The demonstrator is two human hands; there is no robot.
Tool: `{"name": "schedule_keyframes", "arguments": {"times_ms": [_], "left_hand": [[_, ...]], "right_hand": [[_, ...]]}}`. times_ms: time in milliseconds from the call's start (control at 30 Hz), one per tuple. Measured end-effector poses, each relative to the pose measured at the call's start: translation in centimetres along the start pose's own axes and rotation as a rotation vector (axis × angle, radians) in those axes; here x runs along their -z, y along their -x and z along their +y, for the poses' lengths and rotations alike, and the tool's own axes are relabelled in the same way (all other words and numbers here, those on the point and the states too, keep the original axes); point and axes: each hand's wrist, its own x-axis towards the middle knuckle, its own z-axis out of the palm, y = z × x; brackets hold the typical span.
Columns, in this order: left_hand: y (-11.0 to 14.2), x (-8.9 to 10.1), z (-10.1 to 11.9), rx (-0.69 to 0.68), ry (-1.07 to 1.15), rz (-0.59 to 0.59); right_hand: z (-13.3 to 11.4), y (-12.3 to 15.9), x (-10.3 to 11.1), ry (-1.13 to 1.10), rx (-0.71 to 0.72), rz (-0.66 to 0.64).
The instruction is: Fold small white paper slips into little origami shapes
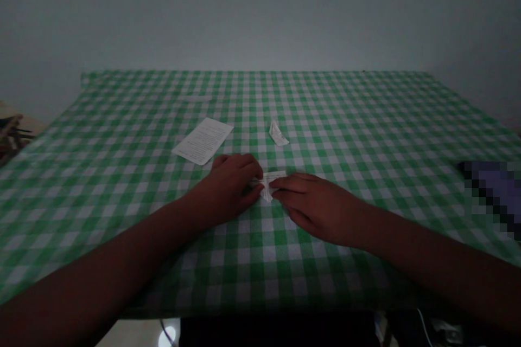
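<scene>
1. Left hand [238,181] and right hand [315,200] are partly curled; small printed paper [266,192] is held by fingertips at either side.
2. Paper is positioned on the checked surface [366,119], nearer than the folded piece [278,135] and flat sheet [204,141].
3. Step judged: folding. Next, edge alignment and firm creasing are probably called for.

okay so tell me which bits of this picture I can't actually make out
All in the head view:
Small paper between the hands: its sides are covered by the fingers of the left hand and right hand.
Printed sheet: its words are too small and blurred to read.
Dark object: pixelated, and cut off by the right edge.
Pale strip: too faint to identify.
</scene>
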Motion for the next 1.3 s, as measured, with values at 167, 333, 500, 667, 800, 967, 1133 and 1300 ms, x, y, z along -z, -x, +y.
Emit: {"name": "schedule_keyframes", "arguments": {"times_ms": [167,333,500,667,800,967,1133,1300], "left_hand": [[-0.25,0.14,0.19,-0.009,-0.042,-0.042],[-0.25,-0.06,0.07,-0.013,-0.063,-0.027],[-0.12,0.0,0.13,0.002,-0.032,-0.025],[-0.05,0.59,0.55,0.014,0.007,-0.036],[0.11,0.75,0.76,0.025,0.014,-0.037],[0.24,0.43,0.84,0.034,0.0,-0.016],[0.22,0.38,1.01,0.048,-0.005,-0.021],[0.25,0.19,0.91,0.044,-0.013,-0.01]], "right_hand": [[-0.01,-0.09,-0.04,-0.009,-0.017,0.015],[0.04,-0.08,-0.04,-0.002,0.004,0.023],[0.09,0.0,-0.23,-0.007,-0.01,0.026],[-0.01,-0.16,-0.07,-0.046,-0.034,-0.012],[-0.06,-0.32,0.31,-0.11,-0.05,-0.017],[0.05,-0.28,0.44,-0.123,-0.039,-0.002],[0.17,-0.16,0.4,-0.125,-0.023,-0.02],[0.09,-0.26,0.43,-0.122,-0.013,-0.017]]}}
